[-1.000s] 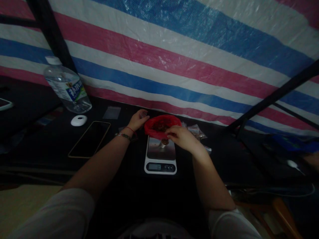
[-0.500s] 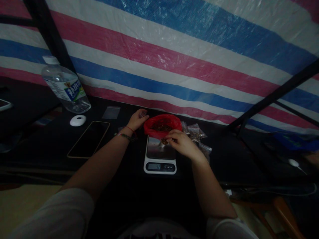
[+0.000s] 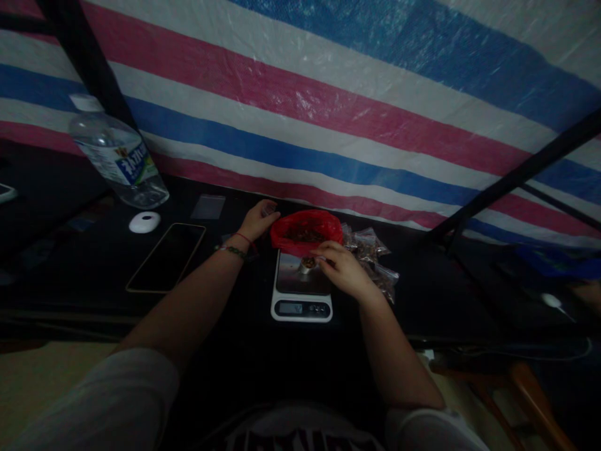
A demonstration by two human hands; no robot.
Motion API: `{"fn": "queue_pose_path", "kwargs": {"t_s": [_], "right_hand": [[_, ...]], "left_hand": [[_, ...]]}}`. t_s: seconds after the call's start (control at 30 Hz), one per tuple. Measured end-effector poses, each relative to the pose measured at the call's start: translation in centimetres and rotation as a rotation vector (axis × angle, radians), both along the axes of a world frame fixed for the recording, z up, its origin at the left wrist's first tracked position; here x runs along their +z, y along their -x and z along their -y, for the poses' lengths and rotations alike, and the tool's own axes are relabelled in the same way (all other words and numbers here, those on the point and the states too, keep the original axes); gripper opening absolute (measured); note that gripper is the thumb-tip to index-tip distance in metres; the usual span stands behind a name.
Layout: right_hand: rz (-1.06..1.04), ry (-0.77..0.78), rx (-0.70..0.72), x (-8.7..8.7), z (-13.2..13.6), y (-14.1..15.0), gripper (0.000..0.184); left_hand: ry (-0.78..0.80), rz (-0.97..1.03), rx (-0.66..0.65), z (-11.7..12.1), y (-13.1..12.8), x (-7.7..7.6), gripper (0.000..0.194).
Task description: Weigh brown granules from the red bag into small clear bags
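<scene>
A white kitchen scale [image 3: 304, 309] with a dark plate lies in front of me. On its plate sits a small metal-looking cup [image 3: 307, 268] filled with brown bits. My right hand [image 3: 345, 269] is at the cup's right rim, thumb and fingers pinched together; what is between the fingertips is too small to make out. Behind the scale stands an open red plastic bag [image 3: 307, 227] with dark brown bits inside. Left of this bag, my left hand [image 3: 257, 219] curls round a small clear plastic object [image 3: 268, 211], mostly hidden by the fingers.
Several filled zip bags [image 3: 370, 244] lie right of the scale. On the left are a phone [image 3: 166, 258], a white rounded case [image 3: 144, 222], a flat clear zip bag [image 3: 208, 207] and a large bottle [image 3: 119, 153]. A striped sheet [image 3: 300, 125] hangs behind. Far right, a white spoon [image 3: 551, 302].
My right fingertips have shifted slightly up and right from over the cup, so more of it shows. My left hand keeps its place by the red bag. The view has tilted slightly.
</scene>
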State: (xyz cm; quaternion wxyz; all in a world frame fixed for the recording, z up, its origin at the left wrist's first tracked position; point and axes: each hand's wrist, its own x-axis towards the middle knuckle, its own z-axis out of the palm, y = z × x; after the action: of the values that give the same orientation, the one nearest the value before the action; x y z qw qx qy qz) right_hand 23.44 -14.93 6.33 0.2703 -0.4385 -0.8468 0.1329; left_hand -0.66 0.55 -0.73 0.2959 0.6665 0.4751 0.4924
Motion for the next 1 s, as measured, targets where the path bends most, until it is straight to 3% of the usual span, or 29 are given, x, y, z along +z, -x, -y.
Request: {"fn": "queue_pose_path", "kwargs": {"t_s": [0.17,0.33,0.5,0.63,0.83,1.0], "right_hand": [[-0.059,-0.070,-0.040,0.2,-1.0,-0.9,0.029],[-0.055,-0.109,-0.108,1.3,-4.8,-1.3,0.023],[0.220,0.070,-0.106,0.8,-9.9,-0.2,0.023],[0.384,0.172,-0.020,-0.4,-12.6,1.1,0.025],[0.452,0.329,0.009,-1.8,-13.5,1.8,0.031],[0.452,0.324,-0.023,-2.1,-12.7,1.9,0.029]], "left_hand": [[0.011,-0.008,0.001,0.2,0.0,0.3,0.042],[0.017,-0.005,0.002,0.6,0.0,0.7,0.041],[0.014,0.000,-0.002,0.6,0.0,0.8,0.043],[0.019,-0.007,-0.004,0.5,0.0,0.6,0.043],[0.005,-0.011,-0.015,0.3,0.0,0.3,0.043],[0.013,-0.012,-0.018,0.3,0.0,0.4,0.043]]}}
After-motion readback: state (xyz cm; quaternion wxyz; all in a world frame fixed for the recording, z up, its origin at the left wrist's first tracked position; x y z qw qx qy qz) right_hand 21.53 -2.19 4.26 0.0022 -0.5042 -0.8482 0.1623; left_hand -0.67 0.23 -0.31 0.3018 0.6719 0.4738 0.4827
